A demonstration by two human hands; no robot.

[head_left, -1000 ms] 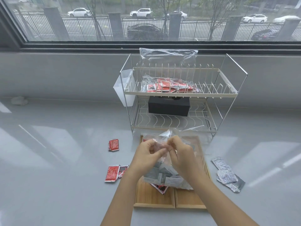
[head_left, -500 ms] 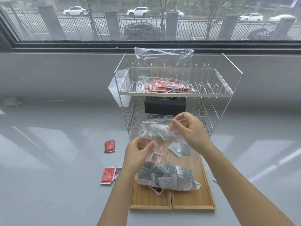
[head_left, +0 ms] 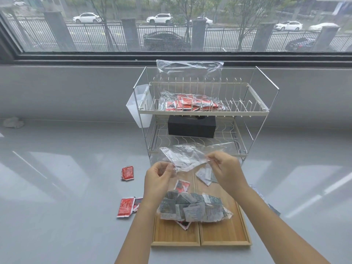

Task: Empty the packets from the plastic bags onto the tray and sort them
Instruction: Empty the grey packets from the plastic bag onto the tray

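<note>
A clear plastic bag [head_left: 182, 159] full of grey packets [head_left: 192, 208] hangs over the two-part wooden tray [head_left: 224, 235]. My left hand [head_left: 158, 180] pinches the left side of the bag's mouth and my right hand [head_left: 226, 168] pinches the right side, pulling it apart. The bag's heavy bottom rests on the tray. A red-and-black packet [head_left: 182, 185] and a grey packet [head_left: 205, 174] lie on the tray behind the bag, another red one pokes out under it.
A wire dish rack [head_left: 202, 111] stands behind the tray; its upper shelf holds a bag of red packets [head_left: 192, 103], an empty bag [head_left: 188, 65] drapes over its back, and a black box [head_left: 191, 127] sits below. Red packets [head_left: 127, 172] [head_left: 126, 206] lie left of the tray.
Both hands lifted the bag's top off the tray and moved apart, spreading the mouth wider. The packets have slumped to the bag's bottom.
</note>
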